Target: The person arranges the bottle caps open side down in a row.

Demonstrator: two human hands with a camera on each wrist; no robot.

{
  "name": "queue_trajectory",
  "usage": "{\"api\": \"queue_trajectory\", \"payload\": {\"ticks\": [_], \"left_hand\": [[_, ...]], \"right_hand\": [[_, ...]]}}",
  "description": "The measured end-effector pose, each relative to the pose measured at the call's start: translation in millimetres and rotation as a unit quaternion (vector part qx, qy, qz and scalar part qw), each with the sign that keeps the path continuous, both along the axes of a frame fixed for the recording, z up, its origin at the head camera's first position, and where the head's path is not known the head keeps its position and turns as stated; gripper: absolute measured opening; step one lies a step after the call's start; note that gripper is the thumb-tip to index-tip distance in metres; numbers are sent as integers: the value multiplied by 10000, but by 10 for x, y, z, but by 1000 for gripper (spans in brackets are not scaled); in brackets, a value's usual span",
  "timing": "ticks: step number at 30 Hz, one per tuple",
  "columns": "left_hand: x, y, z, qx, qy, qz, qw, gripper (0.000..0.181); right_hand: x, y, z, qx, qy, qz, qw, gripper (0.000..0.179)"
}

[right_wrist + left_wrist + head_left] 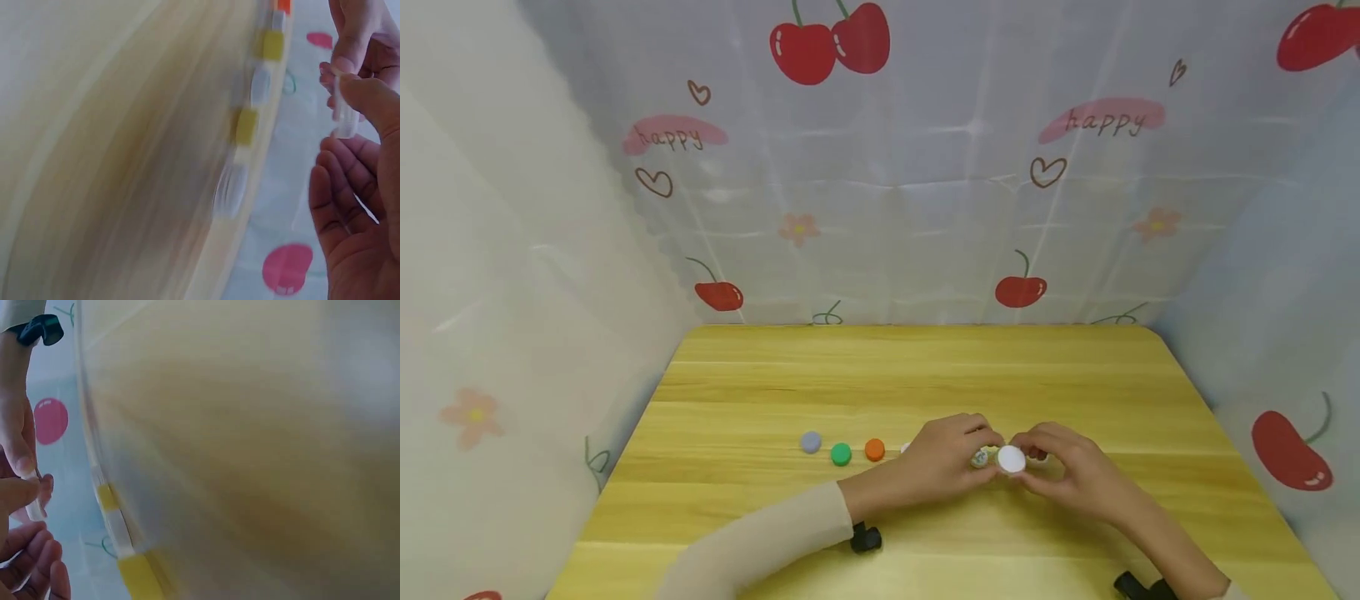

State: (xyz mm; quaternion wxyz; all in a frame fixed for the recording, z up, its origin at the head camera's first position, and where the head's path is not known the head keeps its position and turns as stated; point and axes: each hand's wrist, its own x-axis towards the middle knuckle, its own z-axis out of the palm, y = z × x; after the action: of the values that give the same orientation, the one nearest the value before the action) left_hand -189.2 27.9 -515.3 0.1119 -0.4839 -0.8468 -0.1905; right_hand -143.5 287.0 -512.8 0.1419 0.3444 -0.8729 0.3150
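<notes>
A white bottle cap [1011, 459] is held between both hands, its round flat face turned toward the head camera. My left hand [947, 454] pinches its left side by thumb and fingertips. On the opposite side, my right hand [1078, 471] pinches it too. From the right wrist, the ridged side of the white bottle cap [345, 109] shows between the thumbs and the fingertips. A small pale cap [980, 457] with a greyish pattern appears in the gap between the left thumb and fingers. The hands partly hide other caps behind them.
Left of the hands, a grey-blue cap [810, 442], a green cap [841, 454] and an orange cap [875, 450] lie in a row on the wooden table [917, 367]. Yellow caps [247, 127] and white caps [231, 190] continue the row. Printed curtains [880, 150] surround the table.
</notes>
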Motion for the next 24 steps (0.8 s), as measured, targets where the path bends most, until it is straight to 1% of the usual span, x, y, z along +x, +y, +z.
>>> {"api": "queue_trajectory", "payload": {"ticks": [3,7,10,13,15,18,20,24], "left_hand": [[-38,274,23,-437,-43,205,9988,33],[-103,576,5,-795,-66,383,9961,31],[-139,775,-2,-1059,-47,453,9933,29],[-163,962,-14,-1330,1,481,9899,28],[-170,1067,-28,-1467,-21,502,9879,26],[-172,1190,-73,-1609,-91,575,9853,24],[-166,1251,-92,-1725,-152,645,9828,24],[-133,1345,-116,-1987,-114,734,9772,24]], "right_hand": [[-11,202,-2,118,-52,-205,9997,45],[-34,427,-43,192,-200,-351,9990,45],[-45,569,-72,260,-286,-462,9982,44],[-48,697,-90,382,-417,-683,9961,42],[-48,774,-105,446,-555,-798,9943,40],[-52,862,-140,525,-749,-835,9923,37],[-58,900,-169,632,-775,-805,9917,35],[-60,945,-214,884,-754,-815,9899,32]]}}
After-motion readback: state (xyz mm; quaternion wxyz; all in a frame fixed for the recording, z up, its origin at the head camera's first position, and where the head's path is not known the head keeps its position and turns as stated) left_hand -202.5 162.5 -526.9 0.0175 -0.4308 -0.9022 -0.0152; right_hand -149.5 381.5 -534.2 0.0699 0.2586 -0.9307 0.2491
